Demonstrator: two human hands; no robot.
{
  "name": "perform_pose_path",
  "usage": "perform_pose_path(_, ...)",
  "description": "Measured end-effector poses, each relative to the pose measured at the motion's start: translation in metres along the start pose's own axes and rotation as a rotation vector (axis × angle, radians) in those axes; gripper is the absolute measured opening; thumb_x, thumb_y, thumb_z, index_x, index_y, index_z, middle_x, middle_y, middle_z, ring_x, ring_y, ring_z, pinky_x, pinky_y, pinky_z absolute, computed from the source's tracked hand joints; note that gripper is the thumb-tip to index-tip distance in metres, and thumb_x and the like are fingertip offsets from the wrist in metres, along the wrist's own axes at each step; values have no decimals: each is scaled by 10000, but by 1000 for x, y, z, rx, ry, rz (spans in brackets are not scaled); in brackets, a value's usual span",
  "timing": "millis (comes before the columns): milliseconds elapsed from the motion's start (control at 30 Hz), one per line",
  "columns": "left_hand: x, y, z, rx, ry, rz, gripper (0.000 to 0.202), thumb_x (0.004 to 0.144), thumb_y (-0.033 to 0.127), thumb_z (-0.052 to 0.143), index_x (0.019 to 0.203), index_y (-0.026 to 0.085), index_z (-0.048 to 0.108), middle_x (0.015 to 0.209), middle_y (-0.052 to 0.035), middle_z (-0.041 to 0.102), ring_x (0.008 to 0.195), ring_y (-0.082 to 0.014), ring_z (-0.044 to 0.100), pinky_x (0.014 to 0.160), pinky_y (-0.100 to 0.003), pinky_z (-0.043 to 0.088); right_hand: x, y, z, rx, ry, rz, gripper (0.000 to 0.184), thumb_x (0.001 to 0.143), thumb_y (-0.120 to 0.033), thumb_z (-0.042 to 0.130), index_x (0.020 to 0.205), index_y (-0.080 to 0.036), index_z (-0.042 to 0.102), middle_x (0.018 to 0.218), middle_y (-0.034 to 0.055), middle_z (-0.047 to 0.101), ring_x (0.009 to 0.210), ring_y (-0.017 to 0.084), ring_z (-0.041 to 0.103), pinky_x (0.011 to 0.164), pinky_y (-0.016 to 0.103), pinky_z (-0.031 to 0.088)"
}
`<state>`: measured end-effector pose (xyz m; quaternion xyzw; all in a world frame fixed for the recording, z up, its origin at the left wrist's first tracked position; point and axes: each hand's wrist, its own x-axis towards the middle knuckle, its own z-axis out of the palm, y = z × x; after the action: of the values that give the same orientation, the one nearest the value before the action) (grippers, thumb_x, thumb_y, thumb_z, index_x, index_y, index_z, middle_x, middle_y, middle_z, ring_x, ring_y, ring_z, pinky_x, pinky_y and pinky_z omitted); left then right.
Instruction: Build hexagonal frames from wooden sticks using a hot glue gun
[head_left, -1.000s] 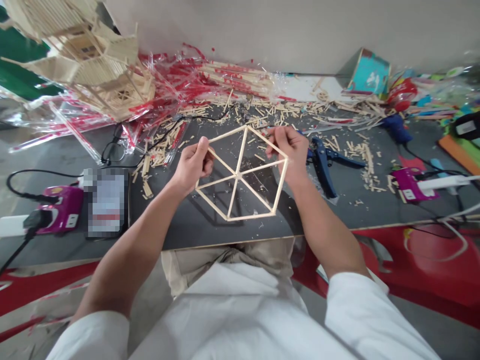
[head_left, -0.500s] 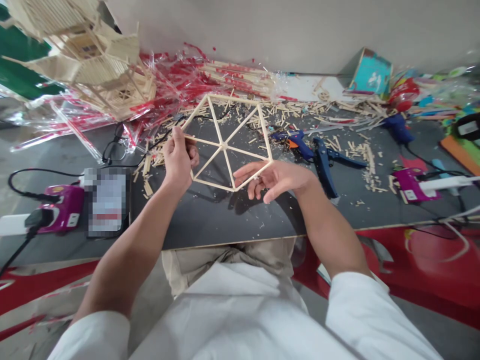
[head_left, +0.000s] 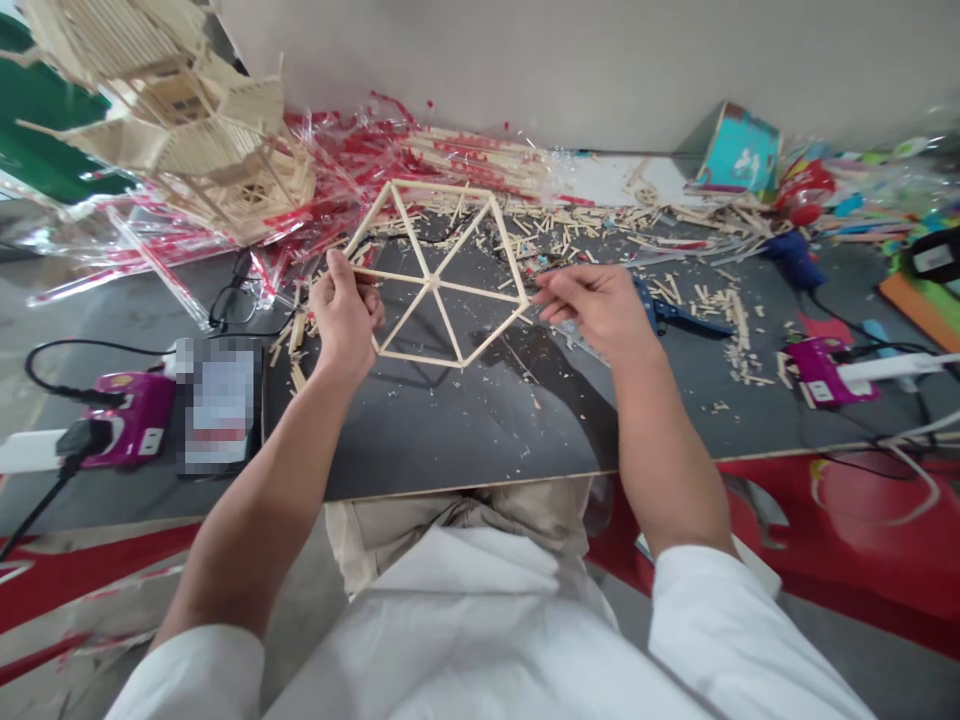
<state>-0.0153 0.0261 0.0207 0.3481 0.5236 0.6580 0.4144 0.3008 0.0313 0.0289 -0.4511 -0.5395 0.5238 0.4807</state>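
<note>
A hexagon frame of thin wooden sticks point(head_left: 435, 283), with spokes meeting at its centre, hangs just above the dark board point(head_left: 465, 430). My left hand point(head_left: 343, 315) is closed, pinching the frame's left corner. My right hand point(head_left: 596, 305) pinches the frame's right corner with thumb and fingers. The frame tilts away from me, its far edge over the litter of cut sticks.
Cut stick bits point(head_left: 570, 235) and red-printed wrappers point(head_left: 352, 160) litter the back. A stick-built model house point(head_left: 180, 130) stands at the far left. Blue glue guns point(head_left: 675, 315) lie right of my hand. Purple plug blocks point(head_left: 127, 420) with cables and glasses point(head_left: 236, 300) sit left.
The frame moved from near me to further back and tilted flatter. My right hand let go, opened under the frame, and now pinches its right corner. My left hand kept its hold.
</note>
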Motion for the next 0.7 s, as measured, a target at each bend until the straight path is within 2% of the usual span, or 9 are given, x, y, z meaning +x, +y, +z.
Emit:
perform_pose_path(133, 5, 3, -7, -36, 27, -46, 682, 1081, 824, 257, 771, 241, 430, 562, 86, 317, 417, -62, 273, 441, -278, 204, 25, 22, -26, 172, 475, -203, 323, 884, -569, 872, 1019, -284, 805, 975, 7, 802, 866, 117, 769, 736, 218, 671)
perform_pose_path(200, 8, 5, -9, -75, 55, -109, 686, 1101, 785, 142, 805, 235, 425, 589, 87, 297, 441, -60, 267, 458, -271, 216, 35, 32, -44, 197, 578, -250, 344, 891, -588, 844, 1011, -274, 771, 1053, 28, 785, 1066, 156, 782, 853, 255, 684)
perform_pose_path(267, 10, 8, -9, -155, 97, -173, 655, 1140, 706, 121, 827, 222, 434, 604, 90, 295, 456, -52, 270, 476, -256, 233, 38, 34, -61, 186, 573, -309, 371, 884, -604, 832, 1032, -271, 764, 1120, 51, 772, 1226, 196, 753, 960, 304, 680)
perform_pose_path(333, 12, 11, -8, -257, 144, -235, 616, 1182, 608, 141, 832, 206, 449, 607, 95, 308, 459, -34, 283, 489, -232, 241, 33, 26, -70, 183, 516, -384, 347, 876, -580, 842, 1068, -300, 771, 1172, 51, 774, 1335, 231, 708, 1035, 360, 667)
perform_pose_path(433, 11, 15, -6, -339, 145, -293, 606, 1207, 530, 163, 819, 192, 482, 594, 95, 328, 449, -23, 300, 480, -216, 240, 19, 6, -69, 187, 406, -459, 290, 875, -410, 866, 1150, -383, 775, 1300, 3, 785, 1473, 259, 607, 1164, 427, 604)
perform_pose_path(533, 4, 16, -3, -326, 92, -270, 555, 1197, 528, 331, 797, 194, 523, 576, 86, 381, 439, -32, 348, 451, -217, 249, 11, -8, -58, 133, 438, -470, 307, 823, -302, 844, 1114, -359, 765, 1281, 2, 786, 1411, 233, 663, 1230, 477, 555)
perform_pose_path(633, -5, 16, 0, -249, 56, -185, 536, 1089, 633, 567, 760, 211, 537, 562, 77, 439, 425, -55, 414, 421, -215, 301, 14, -13, -49, 61, 475, -436, 236, 829, -350, 852, 1033, -330, 734, 1195, 15, 794, 1275, 214, 748, 1143, 471, 612)
perform_pose_path(700, -12, 17, 2, -178, 26, -130, 555, 1022, 700, 625, 755, 220, 545, 563, 72, 468, 414, -69, 450, 397, -215, 321, 16, -16, -50, 53, 457, -426, 244, 849, -378, 878, 1039, -314, 738, 1162, 24, 801, 1203, 208, 778, 1077, 440, 645)
